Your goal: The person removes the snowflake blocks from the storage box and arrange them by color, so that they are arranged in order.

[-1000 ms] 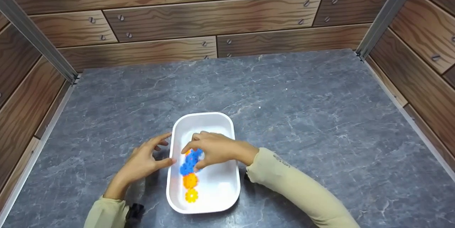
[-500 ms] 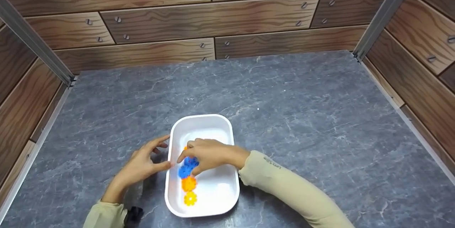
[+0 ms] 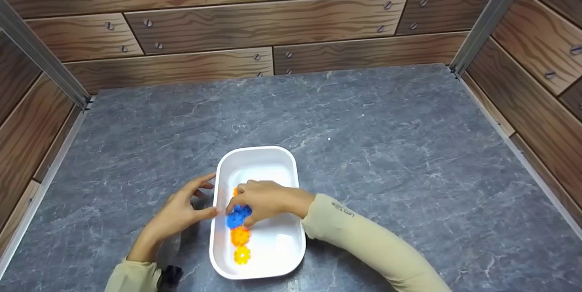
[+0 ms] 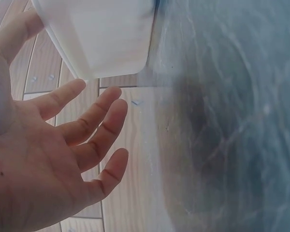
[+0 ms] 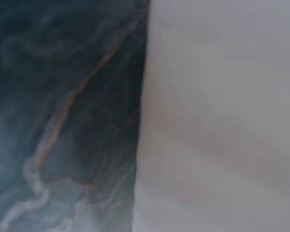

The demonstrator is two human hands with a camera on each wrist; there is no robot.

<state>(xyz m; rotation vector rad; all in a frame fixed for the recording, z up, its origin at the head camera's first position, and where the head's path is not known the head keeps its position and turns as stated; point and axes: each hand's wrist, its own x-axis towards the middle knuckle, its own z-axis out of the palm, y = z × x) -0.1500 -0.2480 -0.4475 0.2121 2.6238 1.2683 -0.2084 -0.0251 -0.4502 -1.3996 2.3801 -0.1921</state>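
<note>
At the near end of the white tray (image 3: pixel 273 256), toward its left wall, lies a yellow flower-shaped piece (image 3: pixel 242 260), then an orange piece (image 3: pixel 240 237) and blue pieces (image 3: pixel 235 220), over which the person's right hand (image 3: pixel 264 198) arches with thumb and forefinger bent; whether they pinch one cannot be told. Alongside, the left hand (image 3: pixel 178 210) has its fingers loosely spread, thumb at the tray's left rim. Past the blue shows another bit of orange (image 3: pixel 236 191), with the grey marbled tabletop (image 3: pixel 363 160) and wood-plank wall (image 3: pixel 273 17) beyond.
</note>
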